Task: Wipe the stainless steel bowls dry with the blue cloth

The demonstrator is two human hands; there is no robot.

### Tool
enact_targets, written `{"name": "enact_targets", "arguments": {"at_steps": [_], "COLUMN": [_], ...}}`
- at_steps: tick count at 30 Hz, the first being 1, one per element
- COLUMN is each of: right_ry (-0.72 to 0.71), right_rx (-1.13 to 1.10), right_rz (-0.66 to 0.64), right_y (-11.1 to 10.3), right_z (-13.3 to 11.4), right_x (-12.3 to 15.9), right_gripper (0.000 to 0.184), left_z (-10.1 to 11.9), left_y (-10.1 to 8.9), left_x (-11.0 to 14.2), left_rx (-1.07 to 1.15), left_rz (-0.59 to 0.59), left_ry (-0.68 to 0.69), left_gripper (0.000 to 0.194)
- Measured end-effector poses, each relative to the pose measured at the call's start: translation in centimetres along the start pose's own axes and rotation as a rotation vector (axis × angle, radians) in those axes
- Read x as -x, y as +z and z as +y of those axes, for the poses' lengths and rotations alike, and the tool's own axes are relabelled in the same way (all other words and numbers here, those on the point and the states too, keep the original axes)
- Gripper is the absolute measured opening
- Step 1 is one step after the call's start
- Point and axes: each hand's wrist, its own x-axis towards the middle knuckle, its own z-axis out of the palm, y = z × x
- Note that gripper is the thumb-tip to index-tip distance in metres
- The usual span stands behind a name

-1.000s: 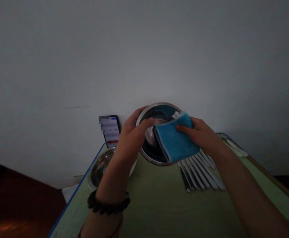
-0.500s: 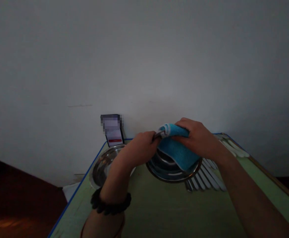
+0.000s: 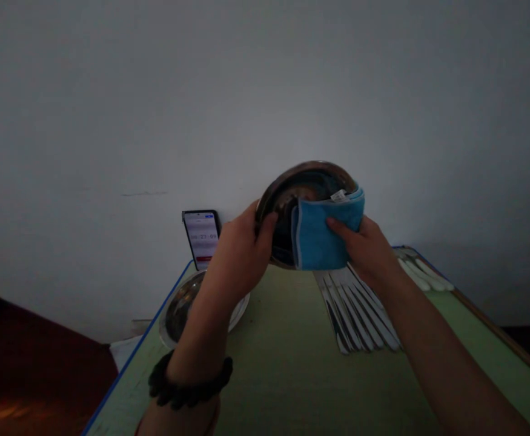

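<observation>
While the metal bowl (image 3: 289, 195) was held up over the table (image 3: 283, 351), tilted with its inside turned toward the wearer, its left rim was clasped by the left hand (image 3: 241, 251), the thumb laid inside and the fingers hidden behind. It was judged light, stiff and unlikely to break, but slippery on its polished faces, so the rim was thought the surest hold. At its right side the folded blue cloth (image 3: 323, 236) was pinched by the right hand (image 3: 367, 248), thumb on the front; whether the bowl was also gripped through it could not be told. The cloth was judged soft and easily bunched, best taken across its layers. Farther left, a second bowl (image 3: 178, 309) was partly covered by the left forearm, with a phone (image 3: 202, 233) propped against the wall (image 3: 265, 91) behind. To the right, long metal utensils (image 3: 358, 318) were laid side by side, their far ends partly screened by the cloth; beyond them, white-handled utensils (image 3: 434, 275) were placed near the table's right edge.
</observation>
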Motion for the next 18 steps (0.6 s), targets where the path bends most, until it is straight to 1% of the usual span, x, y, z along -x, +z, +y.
{"name": "enact_targets", "arguments": {"at_steps": [2,3,6,8,10,12,14,16,17,18], "right_ry": [0.031,0.023,-0.071,-0.14,-0.184,-0.203,-0.209,-0.216,-0.217,-0.209], "right_rx": [0.017,0.081,0.368,0.532,0.633,0.694,0.721,0.726,0.719,0.695], "right_rz": [-0.062,-0.084,-0.137,-0.201,-0.246,-0.249,-0.232,-0.193,-0.15,-0.097], "right_y": [-0.2,-0.5,-1.3,-1.5,-1.3,-1.0,-0.8,-0.7,-0.7,-0.6], "right_z": [0.3,0.2,-0.5,-1.2,-1.8,-2.2,-2.3,-2.3,-2.3,-2.2], "right_x": [0.0,0.0,0.0,0.1,0.3,0.6,0.7,0.7,0.7,0.7], "right_gripper": [0.026,0.024,0.019,0.016,0.015,0.016,0.019,0.024,0.027,0.029], "left_z": [-0.4,-0.5,-0.9,-0.8,-0.6,-0.4,-0.3,-0.2,-0.2,0.0], "left_y": [-0.1,-0.2,-0.1,0.0,0.0,-0.1,-0.3,-0.5,-0.4,-0.3], "left_x": [0.0,0.0,0.2,0.4,0.5,0.5,0.5,0.4,0.4,0.4], "left_rx": [-0.01,-0.026,-0.125,-0.179,-0.204,-0.192,-0.159,-0.109,-0.085,-0.065], "left_rz": [-0.076,-0.124,-0.273,-0.35,-0.41,-0.458,-0.459,-0.411,-0.35,-0.254], "left_ry": [-0.03,-0.044,-0.04,-0.016,0.0,0.003,0.005,-0.002,-0.009,-0.02], "left_gripper": [0.028,0.029,0.033,0.035,0.034,0.034,0.035,0.033,0.031,0.028]}}
